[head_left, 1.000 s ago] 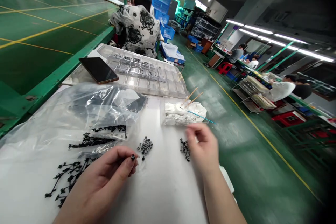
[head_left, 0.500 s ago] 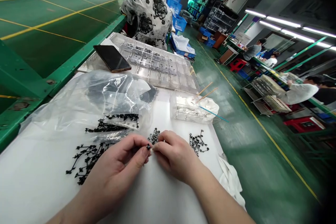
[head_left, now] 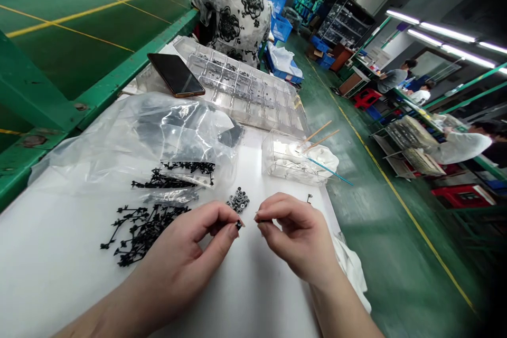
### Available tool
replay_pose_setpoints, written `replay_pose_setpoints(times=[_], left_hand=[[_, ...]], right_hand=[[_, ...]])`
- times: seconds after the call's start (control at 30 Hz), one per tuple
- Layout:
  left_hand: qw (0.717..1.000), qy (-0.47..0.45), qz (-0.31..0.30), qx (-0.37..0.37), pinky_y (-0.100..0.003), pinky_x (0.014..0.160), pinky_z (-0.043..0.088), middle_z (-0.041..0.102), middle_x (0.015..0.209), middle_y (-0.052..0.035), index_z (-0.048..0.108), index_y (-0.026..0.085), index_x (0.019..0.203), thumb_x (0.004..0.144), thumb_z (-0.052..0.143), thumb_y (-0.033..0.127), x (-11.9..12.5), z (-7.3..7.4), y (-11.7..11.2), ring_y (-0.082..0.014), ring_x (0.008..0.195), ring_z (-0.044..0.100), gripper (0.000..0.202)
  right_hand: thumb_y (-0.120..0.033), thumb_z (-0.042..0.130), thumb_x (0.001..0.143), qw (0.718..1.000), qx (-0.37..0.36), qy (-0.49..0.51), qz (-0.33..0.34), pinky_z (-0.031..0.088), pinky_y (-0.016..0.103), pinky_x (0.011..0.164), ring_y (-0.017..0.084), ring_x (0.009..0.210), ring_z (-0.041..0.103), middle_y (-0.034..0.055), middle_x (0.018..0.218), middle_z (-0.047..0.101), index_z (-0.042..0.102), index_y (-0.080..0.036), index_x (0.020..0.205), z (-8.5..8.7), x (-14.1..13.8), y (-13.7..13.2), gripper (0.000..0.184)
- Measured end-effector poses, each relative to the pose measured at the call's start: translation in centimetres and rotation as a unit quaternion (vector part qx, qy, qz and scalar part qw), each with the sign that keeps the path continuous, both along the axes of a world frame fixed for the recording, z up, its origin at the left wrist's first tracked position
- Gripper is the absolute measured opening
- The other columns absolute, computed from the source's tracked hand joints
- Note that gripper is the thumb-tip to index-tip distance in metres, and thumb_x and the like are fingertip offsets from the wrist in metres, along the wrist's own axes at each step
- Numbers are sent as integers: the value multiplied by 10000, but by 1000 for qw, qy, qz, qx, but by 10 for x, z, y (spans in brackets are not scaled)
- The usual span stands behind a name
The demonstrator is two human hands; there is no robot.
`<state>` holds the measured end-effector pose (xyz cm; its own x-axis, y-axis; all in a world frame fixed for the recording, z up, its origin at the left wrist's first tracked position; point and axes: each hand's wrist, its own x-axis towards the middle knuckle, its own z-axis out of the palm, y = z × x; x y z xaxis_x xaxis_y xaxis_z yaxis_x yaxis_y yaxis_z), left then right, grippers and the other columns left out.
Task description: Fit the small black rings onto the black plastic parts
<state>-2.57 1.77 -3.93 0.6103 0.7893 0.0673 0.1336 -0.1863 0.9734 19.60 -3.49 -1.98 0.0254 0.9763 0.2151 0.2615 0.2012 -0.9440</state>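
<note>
My left hand (head_left: 198,248) pinches a small black plastic part (head_left: 238,224) between thumb and forefinger. A short gap to the right, my right hand (head_left: 297,232) is closed in a pinch on a small dark piece (head_left: 264,221), mostly hidden by the fingertips. Just beyond both hands lies a little heap of round metallic-and-black parts (head_left: 237,200). Black stick-like plastic parts (head_left: 146,229) are piled to the left, partly behind my left hand. One more black stick part (head_left: 309,198) shows past my right hand, which hides what lies behind it.
A clear plastic bag (head_left: 119,137) with black parts lies at the left. Behind are a phone (head_left: 176,74) and a compartment tray (head_left: 253,95). A clear box (head_left: 273,166) holds white cloth and sticks. A green metal rail (head_left: 130,66) borders the table; people sit farther off.
My right hand has drawn away to the right from my left, with a small dark piece at its fingertips. It now covers most of the right-hand black parts. The view has shifted slightly.
</note>
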Motion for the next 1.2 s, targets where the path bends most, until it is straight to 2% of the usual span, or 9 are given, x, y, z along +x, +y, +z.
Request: replay_pose_setpoints(times=[0.13, 0.2, 0.47, 0.63, 1.0, 1.2], left_hand=[[1000, 7, -7, 27, -265, 698, 495, 715, 844, 34, 687, 270, 971, 1093, 534, 300, 2, -2, -1, -159, 770, 678, 198], [1000, 7, -8, 28, -272, 706, 496, 713, 849, 26, 682, 262, 957, 1094, 519, 293, 2, -2, -2, -162, 778, 675, 215], [999, -3, 8, 47, -289, 708, 502, 703, 856, -2, 649, 242, 912, 1075, 502, 260, 3, 3, -4, -175, 788, 662, 220], [999, -6, 9, 48, -286, 700, 497, 695, 842, 7, 651, 244, 903, 1061, 512, 248, 4, 4, -5, -167, 776, 651, 210], [997, -7, 3, 72, -286, 702, 494, 685, 867, -1, 641, 237, 916, 1065, 512, 217, 3, 1, -5, -163, 783, 635, 198], [996, -10, 10, 93, -275, 692, 494, 671, 860, 7, 637, 234, 929, 1076, 482, 209, 4, 2, -5, -153, 773, 640, 214]], right_hand=[[-186, 863, 892, 998, -63, 3, -7, 558, 281, 720, 167, 871, 708, 18, 943, 757, 818, -303, 958, 21, -5, -10, 142], [-224, 894, 877, 997, -72, 11, -20, 541, 273, 692, 161, 845, 687, 14, 910, 731, 818, -301, 945, 25, -13, -13, 128], [-266, 932, 834, 991, -23, 109, -70, 513, 265, 647, 139, 731, 631, 19, 857, 710, 830, -280, 900, -1, -34, -6, 123], [-273, 937, 834, 992, -27, 114, -53, 527, 279, 658, 144, 725, 641, 26, 867, 715, 841, -280, 910, -4, -34, -7, 123], [-164, 891, 856, 997, -6, 64, -47, 536, 272, 684, 138, 753, 654, 10, 877, 711, 836, -296, 946, -9, -34, -8, 170], [-196, 822, 926, 998, 52, 0, -32, 551, 299, 699, 167, 801, 682, 34, 920, 732, 837, -311, 1099, -7, -34, -12, 209]])
